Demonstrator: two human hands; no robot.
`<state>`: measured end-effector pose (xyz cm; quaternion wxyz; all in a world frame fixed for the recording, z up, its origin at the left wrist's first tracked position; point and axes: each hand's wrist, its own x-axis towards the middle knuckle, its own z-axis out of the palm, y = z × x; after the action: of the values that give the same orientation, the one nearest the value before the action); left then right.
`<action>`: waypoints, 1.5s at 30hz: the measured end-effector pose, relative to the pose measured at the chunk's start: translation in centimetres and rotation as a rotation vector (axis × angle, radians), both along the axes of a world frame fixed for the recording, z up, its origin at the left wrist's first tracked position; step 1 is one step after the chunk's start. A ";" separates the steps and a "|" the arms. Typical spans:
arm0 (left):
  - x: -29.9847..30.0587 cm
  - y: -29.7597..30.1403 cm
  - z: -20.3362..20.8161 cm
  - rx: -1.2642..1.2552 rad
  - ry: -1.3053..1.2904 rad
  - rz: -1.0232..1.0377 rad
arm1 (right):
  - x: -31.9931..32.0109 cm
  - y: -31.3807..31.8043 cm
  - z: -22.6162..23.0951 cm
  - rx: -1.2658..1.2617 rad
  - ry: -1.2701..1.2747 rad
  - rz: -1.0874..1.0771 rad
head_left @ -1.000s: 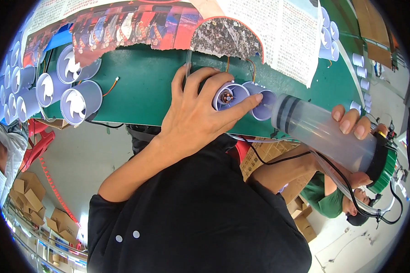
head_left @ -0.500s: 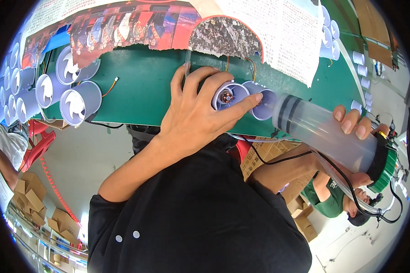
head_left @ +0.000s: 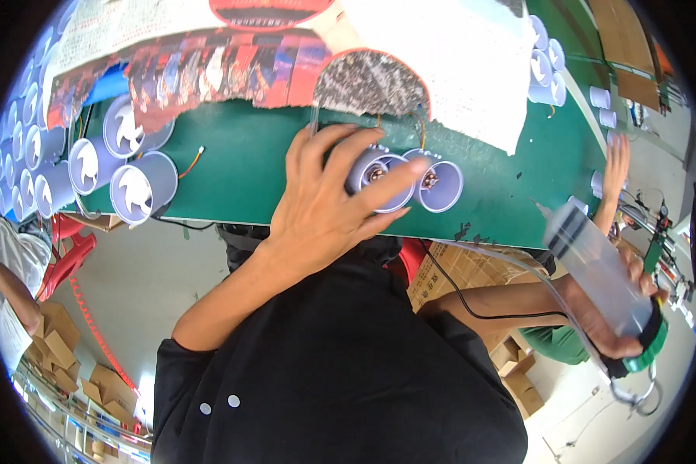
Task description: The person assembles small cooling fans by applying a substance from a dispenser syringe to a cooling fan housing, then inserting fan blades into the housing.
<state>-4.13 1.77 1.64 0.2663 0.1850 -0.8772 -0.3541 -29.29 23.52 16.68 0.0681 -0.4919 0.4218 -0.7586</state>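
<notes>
My left hand (head_left: pixel 309 201) is closed round a lavender plastic cup (head_left: pixel 395 199) with a small copper-wound motor inside, its thumb lying across the open rim. Touching or nearly touching it on the right is a second such cup (head_left: pixel 452 184), also with a motor core in it. Both lie on the table near its front edge, open ends facing me, thin wires behind. At the right, my right hand (head_left: pixel 584 309) grips a large translucent dispensing syringe (head_left: pixel 591 251) with a green end cap. Its thin tip points up and left, apart from the cups.
Printed newspaper sheets (head_left: pixel 472 77) cover the back of the green table (head_left: pixel 232 143). Many lavender cups with white fan blades (head_left: pixel 135 193) stand at the left, more at the far right. Another person's hand (head_left: pixel 615 166) rests by the right edge. A hose and black cable trail from the syringe.
My right hand has drawn the syringe away from the right cup, rightward and down, tilting it more steeply. My left hand stays on the left cup. Another person's hand now shows at the right.
</notes>
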 end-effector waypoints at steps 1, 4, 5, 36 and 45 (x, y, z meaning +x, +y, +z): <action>0.0 -0.1 0.1 0.073 0.031 0.025 | -1.2 1.8 0.0 0.061 0.043 -0.020; 0.6 -0.3 0.2 -0.013 -0.064 0.047 | -0.9 1.3 -2.7 0.758 -0.032 -0.828; 0.9 -0.6 0.4 -0.012 -0.078 0.013 | 0.0 -2.2 -2.6 1.013 0.027 -0.791; 3.1 -1.4 0.3 0.148 0.122 -0.012 | 14.6 -40.0 -6.1 0.256 1.776 -0.144; 4.0 -1.4 0.9 0.321 0.285 0.024 | 11.1 -32.0 -3.6 -0.113 1.729 0.018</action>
<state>-0.16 0.41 2.52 0.3592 0.1835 -0.7606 -0.5086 -18.20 -8.50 13.12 -0.2948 -0.9021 0.2834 -0.1378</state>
